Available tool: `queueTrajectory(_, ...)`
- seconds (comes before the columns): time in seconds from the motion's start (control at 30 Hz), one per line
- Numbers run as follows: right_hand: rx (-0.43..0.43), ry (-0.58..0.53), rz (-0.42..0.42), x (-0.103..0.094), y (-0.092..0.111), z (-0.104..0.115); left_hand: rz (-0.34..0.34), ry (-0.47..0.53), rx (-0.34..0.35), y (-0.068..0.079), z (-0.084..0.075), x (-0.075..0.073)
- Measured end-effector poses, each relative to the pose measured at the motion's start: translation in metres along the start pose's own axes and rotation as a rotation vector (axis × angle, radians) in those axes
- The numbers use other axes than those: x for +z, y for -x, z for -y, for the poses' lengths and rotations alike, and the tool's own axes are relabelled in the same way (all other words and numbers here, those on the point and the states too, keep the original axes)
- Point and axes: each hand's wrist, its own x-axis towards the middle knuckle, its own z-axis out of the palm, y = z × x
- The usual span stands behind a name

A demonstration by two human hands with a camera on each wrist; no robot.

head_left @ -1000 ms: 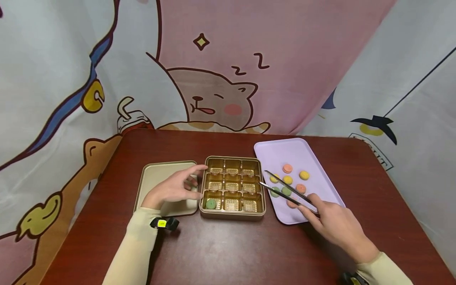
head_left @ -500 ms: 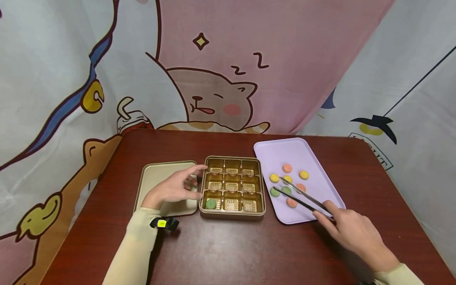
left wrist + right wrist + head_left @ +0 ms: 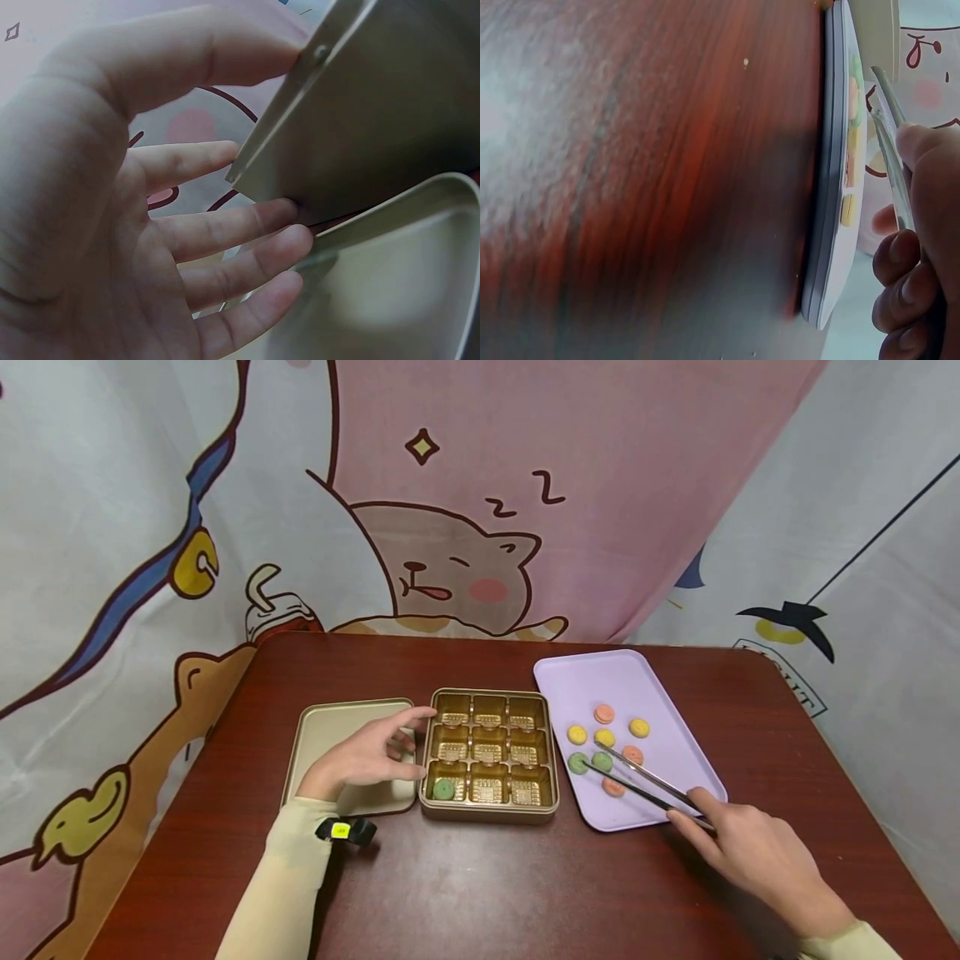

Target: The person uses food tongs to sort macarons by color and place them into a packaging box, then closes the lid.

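My left hand (image 3: 367,752) rests its thumb and fingertips along the left side of a gold tin box (image 3: 491,815), fingers spread and lightly bent. The box has a gold insert with square compartments; a green macaron (image 3: 444,790) lies in the front left one. On the right, my right hand (image 3: 757,852) grips metal tongs (image 3: 891,157). Their tips stand apart over a lilac tray (image 3: 600,677), one close to a green macaron (image 3: 578,763), the other by a yellow macaron (image 3: 604,737). Nothing shows between the tips.
More macarons lie on the tray, among them a pink macaron (image 3: 604,714) and a yellow one farther right. The box's lid (image 3: 322,727) lies under my left hand. A printed curtain (image 3: 465,443) hangs behind the brown table (image 3: 480,893).
My right hand has drawn back to the right with the tongs, whose tips have gone from the box's right edge to over the macarons. My left hand has stayed still.
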Motion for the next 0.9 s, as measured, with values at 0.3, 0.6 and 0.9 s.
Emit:
queueTrajectory(0.3, 0.005, 0.009, 0.030, 0.002, 0.003, -0.010, 0.002, -0.002, 0.005, 0.000, -0.002, 0.000)
queueTrajectory(0.6, 0.017, 0.005, 0.029, 0.001, 0.004, -0.016, 0.001, 0.003, 0.012, 0.000, -0.001, 0.000)
queueTrajectory(0.9, 0.007, 0.020, 0.032, 0.002, 0.004, -0.018, 0.002, 0.001, 0.010, 0.000, -0.001, 0.000)
